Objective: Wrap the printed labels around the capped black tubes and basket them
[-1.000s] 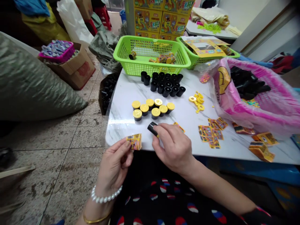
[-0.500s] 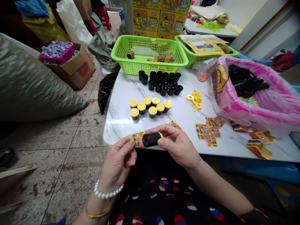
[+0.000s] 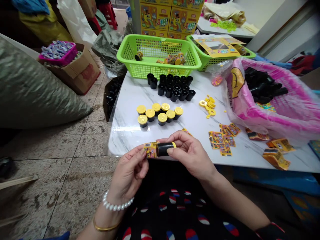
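My right hand [image 3: 190,155] grips a small black canister [image 3: 165,148] with a yellow cap, held sideways just in front of the table's near edge. My left hand [image 3: 130,171] pinches a yellow printed sleeve [image 3: 150,149] that covers the canister's open left end. Behind them on the white marble table [image 3: 130,130] stand several yellow-capped black canisters [image 3: 160,113] and, farther back, several uncapped black canisters [image 3: 172,87]. Loose yellow caps [image 3: 208,105] and flat printed sleeves [image 3: 225,138] lie to the right.
Two green baskets [image 3: 157,56] [image 3: 220,55] stand at the table's far edge, the left one holding a few wrapped canisters. A pink basket [image 3: 287,110] lined with plastic holds black canisters at the right. A cardboard box [image 3: 75,70] and a large sack [image 3: 32,90] sit on the floor to the left.
My right hand lifted the capped canister off the table and brought it to the sleeve in my left hand. The sleeve now sits over the canister's end.
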Demonstrator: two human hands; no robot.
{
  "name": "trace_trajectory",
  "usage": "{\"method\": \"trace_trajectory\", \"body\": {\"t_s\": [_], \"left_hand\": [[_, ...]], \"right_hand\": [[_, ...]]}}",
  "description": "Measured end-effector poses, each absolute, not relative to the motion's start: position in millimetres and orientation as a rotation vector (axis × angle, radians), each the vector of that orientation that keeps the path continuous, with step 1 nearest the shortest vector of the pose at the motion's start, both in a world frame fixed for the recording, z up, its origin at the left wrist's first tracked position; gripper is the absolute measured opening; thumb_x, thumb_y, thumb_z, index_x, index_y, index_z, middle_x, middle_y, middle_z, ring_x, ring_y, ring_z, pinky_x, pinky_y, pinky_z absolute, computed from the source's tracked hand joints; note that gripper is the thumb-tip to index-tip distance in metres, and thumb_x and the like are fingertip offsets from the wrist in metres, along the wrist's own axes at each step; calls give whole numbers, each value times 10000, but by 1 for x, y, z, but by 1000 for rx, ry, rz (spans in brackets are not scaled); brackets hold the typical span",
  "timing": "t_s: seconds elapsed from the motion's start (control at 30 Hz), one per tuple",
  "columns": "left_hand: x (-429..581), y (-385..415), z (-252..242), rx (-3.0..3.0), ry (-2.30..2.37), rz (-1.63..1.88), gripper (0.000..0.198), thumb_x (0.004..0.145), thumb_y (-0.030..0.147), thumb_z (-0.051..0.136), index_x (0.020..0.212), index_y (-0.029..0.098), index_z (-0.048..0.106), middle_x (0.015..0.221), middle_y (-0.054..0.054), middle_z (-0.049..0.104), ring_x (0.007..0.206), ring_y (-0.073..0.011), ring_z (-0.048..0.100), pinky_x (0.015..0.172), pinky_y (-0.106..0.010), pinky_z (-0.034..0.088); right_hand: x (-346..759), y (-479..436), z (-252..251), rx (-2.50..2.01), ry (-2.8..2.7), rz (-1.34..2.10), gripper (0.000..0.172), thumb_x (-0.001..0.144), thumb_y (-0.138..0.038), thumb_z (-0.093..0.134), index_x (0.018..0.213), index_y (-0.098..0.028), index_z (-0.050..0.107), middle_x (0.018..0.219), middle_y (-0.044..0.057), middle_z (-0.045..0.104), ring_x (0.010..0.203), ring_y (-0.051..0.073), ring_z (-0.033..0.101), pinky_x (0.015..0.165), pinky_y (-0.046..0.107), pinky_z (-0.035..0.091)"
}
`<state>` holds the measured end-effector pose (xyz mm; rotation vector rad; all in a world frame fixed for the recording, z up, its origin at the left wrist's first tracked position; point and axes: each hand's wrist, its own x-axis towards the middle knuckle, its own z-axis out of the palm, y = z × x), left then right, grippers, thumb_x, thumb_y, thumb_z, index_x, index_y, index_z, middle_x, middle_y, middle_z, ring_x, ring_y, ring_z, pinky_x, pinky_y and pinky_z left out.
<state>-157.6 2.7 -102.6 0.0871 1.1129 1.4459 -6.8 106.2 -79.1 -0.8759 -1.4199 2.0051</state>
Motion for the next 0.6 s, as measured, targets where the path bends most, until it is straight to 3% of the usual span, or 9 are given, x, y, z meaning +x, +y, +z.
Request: {"method": "trace_trajectory", "body": {"t_s": [0.4, 0.6], "left_hand": [[-151, 6, -103, 37, 1088, 1481, 239, 719, 249, 821, 847, 125, 662, 559, 38, 582, 378, 1, 341, 338, -98, 177], [-150, 6, -102, 62, 1122, 1455, 250, 719, 293, 815, 822, 132, 653, 489, 55, 532, 371, -8, 314, 341, -103, 172]], "right_hand": [[-6, 100, -78, -919, -1470, 1993, 205, 751, -206, 690, 863, -213, 518, 1034, 80, 763, 940, 222, 749, 848, 375, 608], [-3, 93, -82, -921, -1774, 1576, 254, 745, -132, 668, 931, -219, 520, 1096, 83, 737, 922, 196, 740, 806, 318, 609]]}}
